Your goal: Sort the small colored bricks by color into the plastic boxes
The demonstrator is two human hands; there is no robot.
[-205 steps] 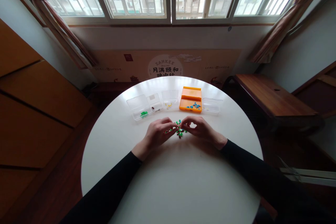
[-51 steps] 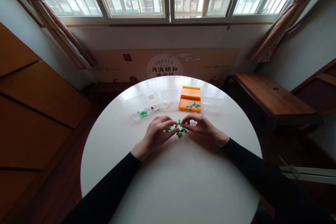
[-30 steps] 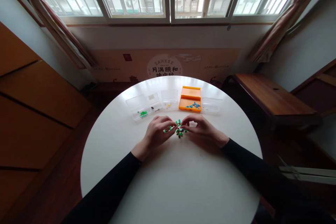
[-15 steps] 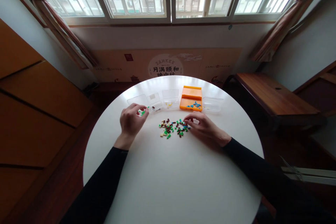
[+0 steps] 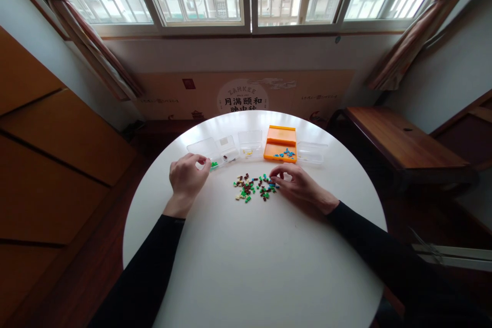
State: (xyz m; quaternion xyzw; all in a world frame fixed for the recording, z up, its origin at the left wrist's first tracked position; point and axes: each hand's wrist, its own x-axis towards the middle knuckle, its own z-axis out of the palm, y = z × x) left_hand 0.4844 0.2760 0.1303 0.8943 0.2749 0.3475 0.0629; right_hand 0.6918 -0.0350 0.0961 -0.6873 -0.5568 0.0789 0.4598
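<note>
Our left hand (image 5: pixel 187 178) sits at the near edge of the leftmost clear box (image 5: pixel 205 149), fingers curled in over the green pieces (image 5: pixel 214 164) there; we cannot tell whether a piece is pinched between them. Our right hand (image 5: pixel 298 187) rests on the round white table (image 5: pixel 261 266), fingers bent, their tips touching the right edge of the loose pile of small coloured pieces (image 5: pixel 253 188); any grip there is too small to make out. The pile lies between our hands, just in front of the row of boxes. Behind it stand two more clear boxes (image 5: pixel 249 143), then the orange box (image 5: pixel 280 144) with blue pieces, then another clear box (image 5: pixel 312 153). Toward us the tabletop is broad and bare up to its near rim. A wooden bench (image 5: pixel 400 143) stands off the right edge.
</note>
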